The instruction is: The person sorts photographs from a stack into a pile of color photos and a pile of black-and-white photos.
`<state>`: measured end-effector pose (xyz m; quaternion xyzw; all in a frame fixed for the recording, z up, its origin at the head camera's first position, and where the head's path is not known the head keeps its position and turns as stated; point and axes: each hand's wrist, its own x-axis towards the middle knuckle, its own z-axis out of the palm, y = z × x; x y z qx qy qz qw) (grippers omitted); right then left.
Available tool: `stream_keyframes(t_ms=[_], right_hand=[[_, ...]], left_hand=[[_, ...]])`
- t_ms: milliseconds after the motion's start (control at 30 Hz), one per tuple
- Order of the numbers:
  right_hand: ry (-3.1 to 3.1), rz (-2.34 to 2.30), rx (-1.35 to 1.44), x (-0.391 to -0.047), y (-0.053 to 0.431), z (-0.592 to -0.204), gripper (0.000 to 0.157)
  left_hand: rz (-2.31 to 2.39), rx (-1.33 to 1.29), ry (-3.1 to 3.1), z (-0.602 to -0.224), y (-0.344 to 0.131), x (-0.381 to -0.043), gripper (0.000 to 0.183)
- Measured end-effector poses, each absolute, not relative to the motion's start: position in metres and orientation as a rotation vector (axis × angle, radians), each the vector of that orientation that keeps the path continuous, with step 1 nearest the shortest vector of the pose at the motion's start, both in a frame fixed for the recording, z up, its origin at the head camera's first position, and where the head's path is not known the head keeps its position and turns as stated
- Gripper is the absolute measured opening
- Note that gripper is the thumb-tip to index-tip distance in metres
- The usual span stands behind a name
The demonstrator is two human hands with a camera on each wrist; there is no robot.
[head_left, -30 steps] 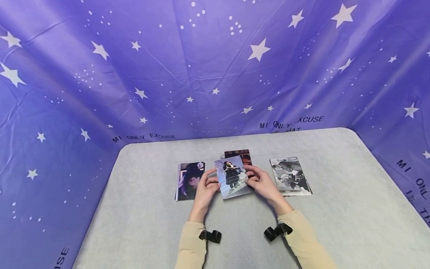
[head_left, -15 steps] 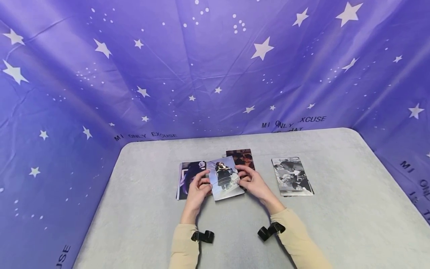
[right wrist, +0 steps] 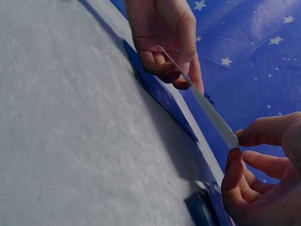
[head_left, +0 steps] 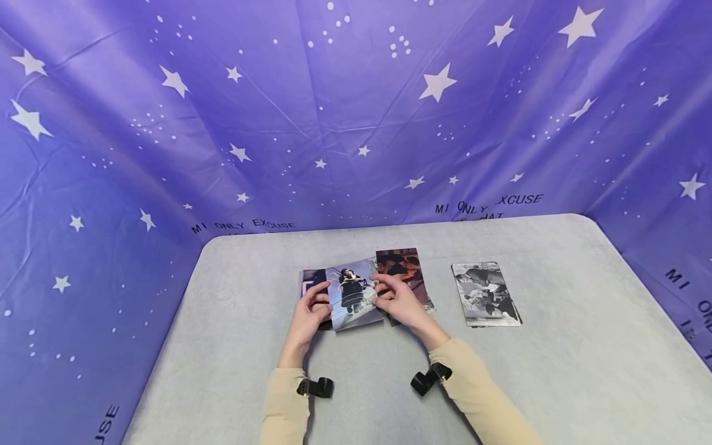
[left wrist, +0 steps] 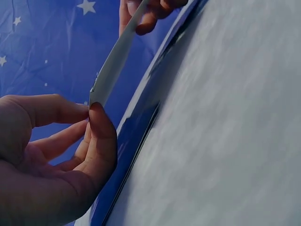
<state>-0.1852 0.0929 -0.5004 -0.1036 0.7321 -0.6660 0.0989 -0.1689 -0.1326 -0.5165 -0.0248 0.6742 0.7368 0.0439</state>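
Got this photo raised between my left hand and right hand, both pinching opposite edges, probably so fingers don't cover the picture. Reddish photo lies just beyond my right.

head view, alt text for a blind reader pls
A bluish photo in the grip of a left hand and right hand, partly hiding a dark stack. Right of it lie a reddish photo and a black-and-white stack on a grey table, before a starry purple backdrop.
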Motion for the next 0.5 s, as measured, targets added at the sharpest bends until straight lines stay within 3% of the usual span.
stream_keyframes(t_ms=[500], right_hand=[[2.331,-1.774,-0.386,-0.187,0.046,-0.510,0.054]], left_hand=[[1.966,-0.006,2.301,-0.506,-0.184,-0.178,0.052]])
